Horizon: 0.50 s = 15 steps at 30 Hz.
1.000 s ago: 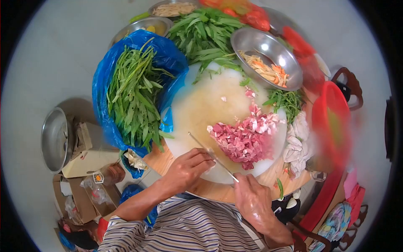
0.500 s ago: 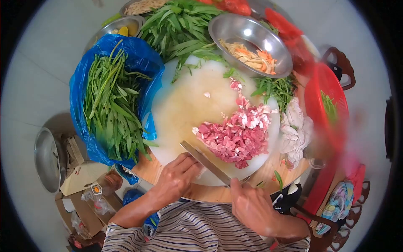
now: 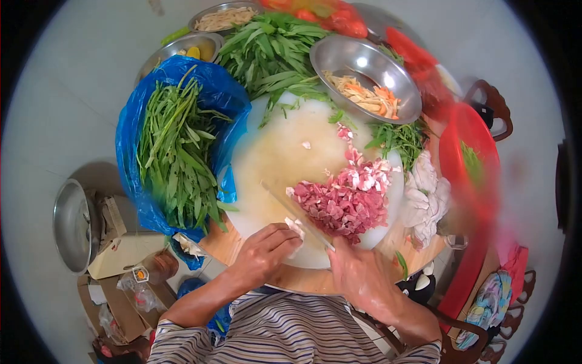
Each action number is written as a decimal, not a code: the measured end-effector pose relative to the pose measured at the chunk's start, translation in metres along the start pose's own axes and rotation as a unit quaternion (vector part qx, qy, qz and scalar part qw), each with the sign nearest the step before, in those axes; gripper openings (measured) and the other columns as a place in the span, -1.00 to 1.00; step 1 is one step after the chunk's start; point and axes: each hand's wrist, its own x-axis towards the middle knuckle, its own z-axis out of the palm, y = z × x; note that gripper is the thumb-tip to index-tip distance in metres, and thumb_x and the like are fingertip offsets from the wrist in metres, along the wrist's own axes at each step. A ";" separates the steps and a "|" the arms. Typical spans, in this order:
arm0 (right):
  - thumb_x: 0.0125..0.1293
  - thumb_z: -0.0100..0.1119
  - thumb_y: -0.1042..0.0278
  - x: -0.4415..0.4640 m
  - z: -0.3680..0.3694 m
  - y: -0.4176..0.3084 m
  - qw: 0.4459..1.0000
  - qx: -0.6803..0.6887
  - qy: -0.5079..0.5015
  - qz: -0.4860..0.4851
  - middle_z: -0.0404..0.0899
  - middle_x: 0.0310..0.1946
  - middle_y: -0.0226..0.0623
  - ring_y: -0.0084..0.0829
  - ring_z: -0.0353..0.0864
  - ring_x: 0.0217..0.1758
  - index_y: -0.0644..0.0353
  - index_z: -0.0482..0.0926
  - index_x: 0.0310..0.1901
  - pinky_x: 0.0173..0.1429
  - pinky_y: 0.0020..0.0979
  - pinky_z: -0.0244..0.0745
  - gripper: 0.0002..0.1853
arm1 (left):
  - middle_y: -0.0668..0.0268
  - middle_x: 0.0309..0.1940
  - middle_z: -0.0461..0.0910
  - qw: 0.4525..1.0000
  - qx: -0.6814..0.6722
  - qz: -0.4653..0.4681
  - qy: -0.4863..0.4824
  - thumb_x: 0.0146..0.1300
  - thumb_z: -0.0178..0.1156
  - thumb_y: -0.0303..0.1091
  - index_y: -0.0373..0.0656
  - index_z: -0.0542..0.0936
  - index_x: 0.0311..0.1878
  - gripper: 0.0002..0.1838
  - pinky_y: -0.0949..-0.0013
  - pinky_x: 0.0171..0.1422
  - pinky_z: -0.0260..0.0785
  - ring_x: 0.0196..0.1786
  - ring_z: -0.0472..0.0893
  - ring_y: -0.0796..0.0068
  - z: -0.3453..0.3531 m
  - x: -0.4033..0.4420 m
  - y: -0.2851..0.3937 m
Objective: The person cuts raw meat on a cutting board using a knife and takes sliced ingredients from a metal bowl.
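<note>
My right hand (image 3: pixel 362 272) is wrapped around the handle of a knife (image 3: pixel 302 217). Its blade points up and left over a round white cutting board (image 3: pixel 260 161), seen nearly edge-on. Just left of the blade, my left hand (image 3: pixel 267 252) has its fingers curled on a pale, whitish piece of meat (image 3: pixel 295 228) near the board's front edge. Right beyond the blade lies a heap of sliced pink meat (image 3: pixel 342 209) with paler fatty bits at its upper right. A small scrap of meat (image 3: pixel 306 145) rests alone in the middle of the board.
A blue plastic bag (image 3: pixel 130 158) full of leafy greens (image 3: pixel 176 151) stands left of the board. More greens (image 3: pixel 270 51) lie behind it, beside a steel bowl (image 3: pixel 400 67) of shredded vegetables. On the right are a crumpled white cloth (image 3: pixel 425 197) and a red basket (image 3: pixel 451 142).
The knife blade has turned from showing its flat side to nearly edge-on and moved slightly right, off my left fingers. The pale meat piece by those fingers now shows. The whole view has shifted slightly.
</note>
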 end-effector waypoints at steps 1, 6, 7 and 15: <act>0.61 0.09 0.41 -0.009 0.002 0.001 1.000 -0.001 0.001 0.002 0.68 -0.51 0.09 0.16 0.77 -0.47 0.36 0.52 -0.06 -0.41 0.04 0.67 -0.84 | 0.07 0.13 0.74 1.000 -0.002 0.004 -0.013 -0.11 0.35 -0.61 -0.31 0.74 0.13 -0.42 0.07 0.26 0.68 0.20 0.72 -0.04 0.001 0.002 0.000; 0.38 0.19 0.51 -0.033 -0.003 0.004 0.996 -0.060 -0.063 -0.012 0.69 -0.52 0.02 0.08 0.80 -0.48 0.37 0.51 -0.01 -0.40 -0.01 0.71 -0.79 | 0.06 0.12 0.74 0.999 -0.004 -0.019 -0.041 -0.08 0.33 -0.61 -0.33 0.73 0.13 -0.44 0.07 0.23 0.69 0.20 0.72 -0.05 -0.001 0.003 0.001; 0.38 0.19 0.51 -0.034 -0.005 0.005 0.996 -0.059 -0.065 -0.007 0.69 -0.52 0.02 0.08 0.80 -0.48 0.37 0.51 -0.01 -0.40 -0.01 0.71 -0.79 | 0.05 0.12 0.74 0.999 -0.006 -0.019 -0.041 -0.07 0.33 -0.61 -0.33 0.73 0.13 -0.45 0.07 0.22 0.69 0.20 0.72 -0.05 0.000 0.002 0.000; 0.33 0.21 0.53 0.017 0.012 -0.005 0.992 -0.087 -0.068 -0.055 0.71 -0.52 0.07 0.01 0.83 -0.46 0.43 0.52 -0.03 -0.39 -0.05 0.72 -0.77 | 0.07 0.13 0.73 0.998 -0.022 -0.037 -0.050 -0.04 0.33 -0.60 -0.31 0.73 0.11 -0.48 0.07 0.21 0.69 0.16 0.73 -0.04 0.000 0.000 -0.001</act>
